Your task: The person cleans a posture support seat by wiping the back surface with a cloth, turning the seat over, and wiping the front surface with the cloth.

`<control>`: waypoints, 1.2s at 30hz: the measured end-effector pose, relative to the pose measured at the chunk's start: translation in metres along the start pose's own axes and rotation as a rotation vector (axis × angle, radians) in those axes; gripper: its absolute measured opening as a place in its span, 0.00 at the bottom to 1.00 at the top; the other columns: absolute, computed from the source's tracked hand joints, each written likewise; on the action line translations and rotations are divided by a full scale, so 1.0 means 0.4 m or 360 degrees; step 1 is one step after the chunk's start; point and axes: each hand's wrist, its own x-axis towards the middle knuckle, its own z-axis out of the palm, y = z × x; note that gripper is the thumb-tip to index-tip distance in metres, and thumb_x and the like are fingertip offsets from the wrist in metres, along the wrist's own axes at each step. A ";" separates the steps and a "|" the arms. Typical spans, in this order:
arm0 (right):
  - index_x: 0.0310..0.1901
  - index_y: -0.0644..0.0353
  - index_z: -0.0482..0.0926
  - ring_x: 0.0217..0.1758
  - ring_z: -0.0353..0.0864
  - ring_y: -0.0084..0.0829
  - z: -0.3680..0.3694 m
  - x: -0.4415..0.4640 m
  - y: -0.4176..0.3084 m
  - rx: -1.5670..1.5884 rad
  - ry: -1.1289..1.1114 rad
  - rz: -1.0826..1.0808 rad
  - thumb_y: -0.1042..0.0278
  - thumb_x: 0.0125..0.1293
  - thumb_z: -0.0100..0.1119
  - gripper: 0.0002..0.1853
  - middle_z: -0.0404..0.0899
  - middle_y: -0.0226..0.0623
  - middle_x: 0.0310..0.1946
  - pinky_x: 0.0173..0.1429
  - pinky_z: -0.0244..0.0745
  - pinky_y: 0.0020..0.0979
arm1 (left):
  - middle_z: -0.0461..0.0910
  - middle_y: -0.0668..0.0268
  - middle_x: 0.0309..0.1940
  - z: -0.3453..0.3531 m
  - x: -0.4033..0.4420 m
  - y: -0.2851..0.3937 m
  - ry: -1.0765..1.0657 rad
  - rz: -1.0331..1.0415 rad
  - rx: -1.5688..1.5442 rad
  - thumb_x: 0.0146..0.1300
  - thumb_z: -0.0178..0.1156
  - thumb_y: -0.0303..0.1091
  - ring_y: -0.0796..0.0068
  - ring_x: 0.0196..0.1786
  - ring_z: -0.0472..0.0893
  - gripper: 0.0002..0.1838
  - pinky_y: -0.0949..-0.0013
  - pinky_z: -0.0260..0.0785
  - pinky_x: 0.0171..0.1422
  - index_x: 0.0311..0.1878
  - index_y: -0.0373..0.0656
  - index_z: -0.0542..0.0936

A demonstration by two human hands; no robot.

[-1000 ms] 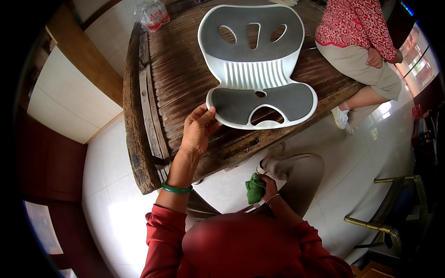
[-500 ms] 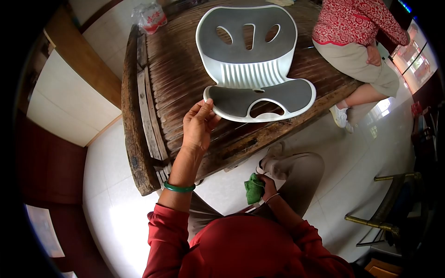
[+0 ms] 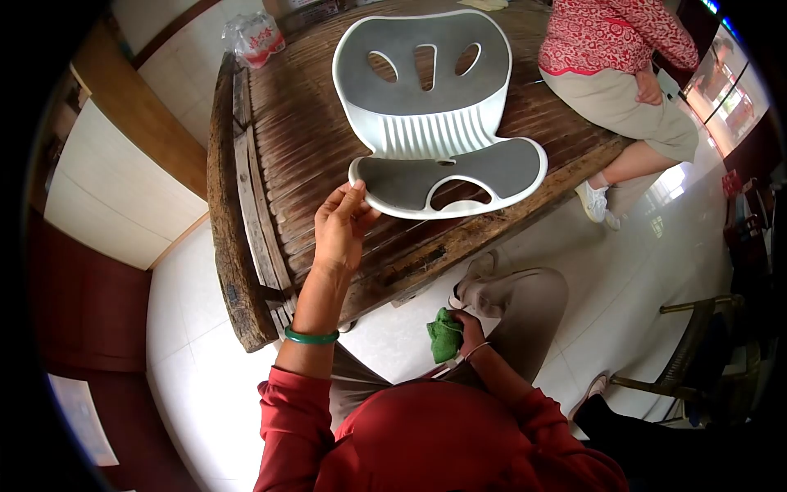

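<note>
A white seat with grey pads (image 3: 434, 135) rests on the slatted wooden bench (image 3: 287, 148), its backrest toward the far side. My left hand (image 3: 340, 225) pinches the seat's near left corner between thumb and fingers; a green bangle is on that wrist. Lower down, over my lap, my right hand (image 3: 470, 332) is closed on a crumpled green cloth (image 3: 444, 335). The cloth hides part of its fingers.
A person in a red patterned top (image 3: 594, 37) sits on the bench's right end. A plastic bag (image 3: 253, 39) lies at the far left. At the lower right are a chair (image 3: 689, 353) and another person's leg and shoe (image 3: 592, 394). A pale cabinet (image 3: 115, 189) stands left.
The view has shifted slightly. Another person's dark-clad leg and shoe have come into view at the lower right. My left hand keeps its hold on the seat, my right on the cloth.
</note>
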 end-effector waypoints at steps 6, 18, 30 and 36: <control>0.44 0.64 0.83 0.40 0.84 0.34 0.000 -0.001 -0.002 0.0031 -0.0048 0.0024 0.68 0.67 0.55 0.11 0.84 0.38 0.37 0.49 0.80 0.38 | 0.81 0.73 0.33 -0.038 -0.044 -0.027 0.0025 -0.0066 0.0264 0.71 0.62 0.33 0.82 0.36 0.80 0.05 0.75 0.78 0.44 0.44 0.44 0.82; 0.41 0.66 0.83 0.40 0.84 0.34 -0.002 -0.003 -0.004 0.0052 -0.0091 0.0022 0.69 0.64 0.58 0.11 0.84 0.40 0.36 0.49 0.79 0.36 | 0.84 0.64 0.42 -0.067 -0.078 -0.072 -0.0016 -0.0065 0.0551 0.73 0.58 0.33 0.75 0.44 0.84 0.12 0.70 0.80 0.52 0.53 0.35 0.78; 0.41 0.66 0.83 0.40 0.83 0.33 0.017 -0.017 -0.016 0.0020 0.0056 0.0068 0.69 0.64 0.59 0.10 0.84 0.39 0.36 0.48 0.79 0.36 | 0.82 0.59 0.41 -0.061 -0.076 -0.056 0.0005 -0.0193 0.0834 0.74 0.58 0.35 0.70 0.43 0.85 0.17 0.68 0.83 0.45 0.57 0.32 0.74; 0.42 0.66 0.83 0.40 0.83 0.34 0.013 -0.009 -0.010 -0.0004 0.0063 0.0060 0.69 0.64 0.58 0.10 0.84 0.38 0.37 0.49 0.78 0.35 | 0.84 0.56 0.39 -0.068 -0.073 -0.080 0.0094 -0.0107 0.0876 0.75 0.57 0.35 0.68 0.39 0.87 0.15 0.69 0.83 0.39 0.52 0.29 0.75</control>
